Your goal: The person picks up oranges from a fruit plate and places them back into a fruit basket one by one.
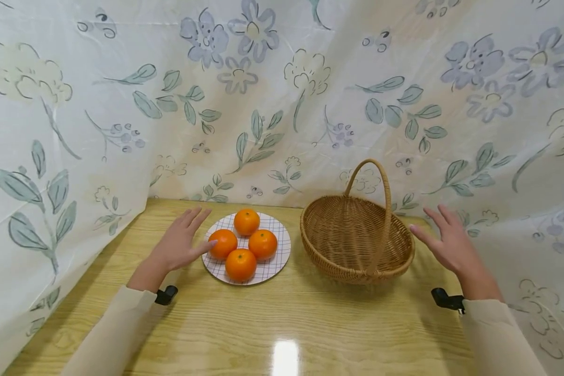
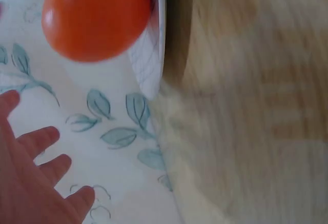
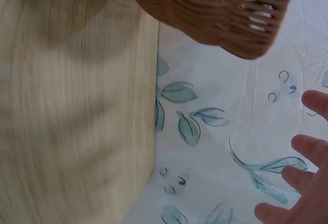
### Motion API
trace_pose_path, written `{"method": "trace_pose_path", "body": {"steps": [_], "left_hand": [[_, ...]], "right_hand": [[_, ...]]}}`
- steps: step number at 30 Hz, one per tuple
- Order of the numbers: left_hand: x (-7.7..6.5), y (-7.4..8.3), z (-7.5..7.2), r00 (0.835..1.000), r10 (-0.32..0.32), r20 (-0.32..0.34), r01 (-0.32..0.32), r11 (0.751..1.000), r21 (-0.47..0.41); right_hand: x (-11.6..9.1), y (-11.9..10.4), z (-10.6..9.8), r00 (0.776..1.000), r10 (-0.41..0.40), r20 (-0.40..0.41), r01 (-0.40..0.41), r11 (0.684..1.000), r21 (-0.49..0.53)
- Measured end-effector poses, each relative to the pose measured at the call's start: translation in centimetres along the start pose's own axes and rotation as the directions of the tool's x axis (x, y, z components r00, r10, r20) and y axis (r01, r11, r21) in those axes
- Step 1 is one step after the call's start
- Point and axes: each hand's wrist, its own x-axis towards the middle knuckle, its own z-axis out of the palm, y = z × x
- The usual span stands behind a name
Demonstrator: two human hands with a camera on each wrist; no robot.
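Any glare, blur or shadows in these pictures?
Head view: a white glare patch on the wooden table; left wrist view: the orange and the table's grain look blurred; right wrist view: soft shadows across the table, the wicker basket slightly blurred.

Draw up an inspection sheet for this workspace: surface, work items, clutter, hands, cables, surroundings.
Surface: wood-grain table, with a bright reflection at the near side.
Work items: four oranges on a plate; wicker basket upright to its right, handle up.
Clutter: nothing seen.
Left hand: open by the plate, thumb overlapping an orange in view; contact unclear.
Right hand: open, right of the basket, holding nothing.
Cables: nothing seen.
Surroundings: floral cloth behind and at both sides.
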Motion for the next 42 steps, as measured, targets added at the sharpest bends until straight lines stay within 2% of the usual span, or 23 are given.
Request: {"method": "trace_pose_path", "body": {"steps": [5,8,12,15,21,25,29,31,33,34,37,42], "left_hand": [[-0.2,0.6,1.3,0.999,-0.024,0.041,0.029,0.992,-0.121],[-0.3,0.9,1.7,0.998,-0.046,0.051,0.057,0.971,-0.234],[-0.4,1.0,2.1,0.996,-0.063,0.065,0.082,0.926,-0.368],[-0.4,1.0,2.3,0.994,-0.065,0.088,0.097,0.892,-0.442],[-0.3,0.6,2.9,0.991,-0.065,0.118,0.122,0.808,-0.576],[0.0,0.5,3.1,0.992,-0.052,0.117,0.115,0.762,-0.638],[0.4,0.7,3.1,0.99,-0.048,0.134,0.125,0.738,-0.663],[0.6,0.7,3.0,0.989,-0.043,0.142,0.127,0.738,-0.663],[0.8,0.8,2.9,0.988,-0.04,0.147,0.129,0.737,-0.663],[0.9,0.8,2.9,0.988,-0.039,0.15,0.129,0.739,-0.661],[1.2,0.9,3.0,0.988,-0.027,0.152,0.121,0.748,-0.653],[1.7,0.9,3.1,0.984,-0.049,0.172,0.148,0.762,-0.631]], "right_hand": [[-0.1,0.2,0.9,0.998,-0.009,-0.059,0.014,0.997,0.08],[0.0,0.2,1.4,0.996,0.001,-0.084,0.009,0.993,0.114],[0.1,0.4,2.0,0.995,0.023,-0.094,-0.007,0.986,0.167],[0.2,0.5,2.7,0.995,0.051,-0.09,-0.027,0.969,0.246],[0.6,0.4,4.1,0.985,0.168,-0.039,-0.139,0.907,0.398],[0.9,0.9,4.8,0.989,0.146,-0.018,-0.116,0.847,0.519],[1.2,1.6,5.1,0.994,0.108,0.032,-0.105,0.788,0.607],[1.4,1.9,5.1,0.993,0.091,0.071,-0.116,0.743,0.659],[1.6,2.1,5.2,0.991,0.073,0.116,-0.135,0.677,0.723],[1.7,2.2,5.2,0.988,0.065,0.137,-0.147,0.634,0.76],[2.0,2.4,5.3,0.982,0.027,0.185,-0.17,0.536,0.827],[2.6,2.8,5.6,0.974,-0.049,0.22,-0.175,0.448,0.877]]}}
